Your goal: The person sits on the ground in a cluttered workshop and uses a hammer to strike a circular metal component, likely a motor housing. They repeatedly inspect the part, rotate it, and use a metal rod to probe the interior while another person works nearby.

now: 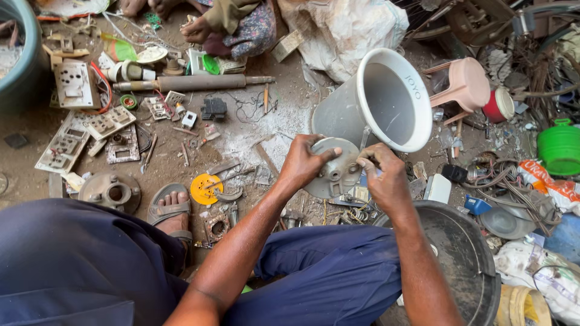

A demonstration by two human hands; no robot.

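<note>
Nearest the camera are the person's knees in dark blue trousers [326, 271], and a sandalled foot [171, 211] rests on the dirt floor [254, 130] at near left. At near right stands a wide black basin [465, 259], its lower rim cut off by the frame edge.

Just beyond the knees, the left hand [305, 162] closes its fingers over the left edge of a round grey metal plate [335, 175], held clear of the ground at centre. The right hand [383, 175] pinches the plate's right edge with thumb and fingertips; whether something small sits between those fingertips cannot be made out.

The floor is bare earth dusted with white powder and strewn with scrap: a yellow disc [204, 188] left of the hands, broken switch plates [84, 136] at far left, tangled wires [501, 181] on the right.

Just behind the plate a grey plastic bucket [386, 102] lies tilted, mouth toward the camera. Farther right are a pink plastic stool [465, 84] and a green container [559, 148]. A long rusty metal rod [193, 83] lies farther left. At the far edge another person's hand [196, 30] and patterned clothing show, the rest cut off.
</note>
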